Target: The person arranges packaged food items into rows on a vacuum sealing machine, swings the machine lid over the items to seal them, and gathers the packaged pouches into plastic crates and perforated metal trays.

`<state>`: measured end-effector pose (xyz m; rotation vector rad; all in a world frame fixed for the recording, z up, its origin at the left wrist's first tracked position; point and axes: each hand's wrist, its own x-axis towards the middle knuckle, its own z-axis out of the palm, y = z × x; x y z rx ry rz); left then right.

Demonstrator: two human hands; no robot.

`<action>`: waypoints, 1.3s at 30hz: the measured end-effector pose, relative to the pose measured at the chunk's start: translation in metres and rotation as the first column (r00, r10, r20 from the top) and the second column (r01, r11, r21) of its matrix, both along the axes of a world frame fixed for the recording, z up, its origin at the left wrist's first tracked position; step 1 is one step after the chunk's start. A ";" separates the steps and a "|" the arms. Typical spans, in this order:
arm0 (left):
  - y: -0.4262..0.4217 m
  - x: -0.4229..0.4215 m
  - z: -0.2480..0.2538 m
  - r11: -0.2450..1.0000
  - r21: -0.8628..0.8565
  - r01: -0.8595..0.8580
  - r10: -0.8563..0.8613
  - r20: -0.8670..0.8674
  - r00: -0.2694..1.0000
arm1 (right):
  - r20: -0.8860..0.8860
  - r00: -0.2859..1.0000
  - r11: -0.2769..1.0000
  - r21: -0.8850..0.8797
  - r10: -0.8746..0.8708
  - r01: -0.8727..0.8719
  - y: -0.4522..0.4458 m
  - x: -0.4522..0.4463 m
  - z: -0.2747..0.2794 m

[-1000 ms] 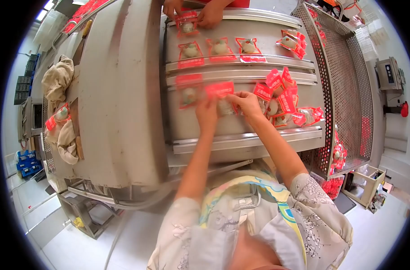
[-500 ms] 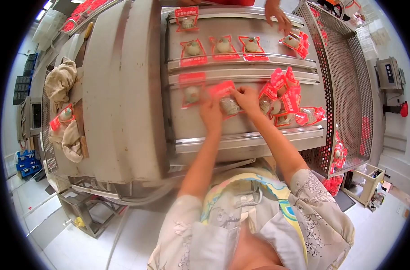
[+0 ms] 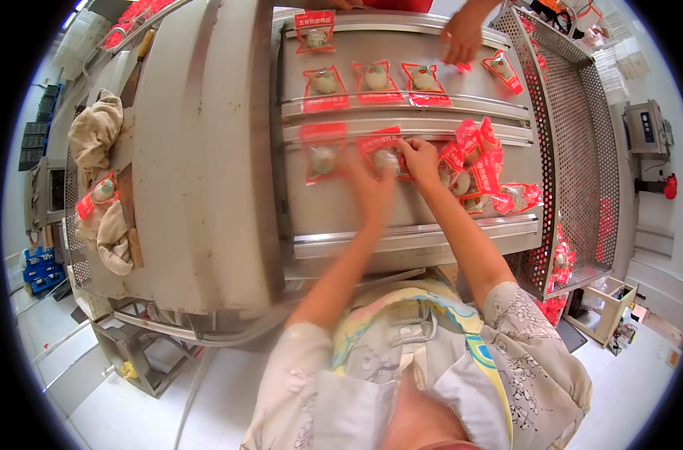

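Cloth (image 3: 98,131) lies bunched at the far left, with a loose packet (image 3: 101,191) on more fabric just below it. Beside these, a broad metal casing (image 3: 180,157) rises; its right edge borders the metal surface (image 3: 326,206), where the packets lie. Close to that edge, an outer packet (image 3: 323,156) sits flat, with a gap between it and the central packet (image 3: 385,154). The left hand (image 3: 371,193) is blurred at the central packet's lower left side, so I cannot tell whether its fingers are apart or together. The right hand (image 3: 422,161) has its thumb and fingertip pinched on the upper right part of the central packet, which lies just below the middle rails (image 3: 409,129). Metal surface stretches from both hands down to the lower rail (image 3: 416,238), which the forearms cross. Above the rails, three packets (image 3: 375,81) form a spaced row. Right of the right hand, a packet pile (image 3: 473,172) narrows the sideways room; above it, a co-worker's hand (image 3: 464,39) reaches down over a bit of red packaging. Farther right, the perforated bin (image 3: 585,150) borders the surface with its raised wall.
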<state>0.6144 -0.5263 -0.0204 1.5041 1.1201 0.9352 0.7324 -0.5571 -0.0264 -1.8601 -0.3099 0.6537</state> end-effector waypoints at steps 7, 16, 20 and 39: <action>-0.004 -0.013 0.015 0.720 0.494 0.487 -0.243 -0.478 0.844 | 0.672 0.734 0.995 -0.081 0.101 -0.063 -0.001 0.004 0.034; 0.011 -0.022 0.010 0.698 0.517 0.496 -0.233 -0.490 0.840 | 0.600 0.730 0.944 -0.251 0.326 -0.215 0.031 0.021 0.031; 0.017 -0.024 0.009 0.692 0.502 0.519 -0.226 -0.531 0.816 | 0.528 0.757 0.917 -0.314 0.385 -0.247 0.039 0.025 0.031; 0.093 0.025 0.048 0.685 0.555 0.472 0.039 -0.675 0.737 | 0.793 0.228 0.824 -0.557 0.565 -0.107 -0.073 0.032 0.113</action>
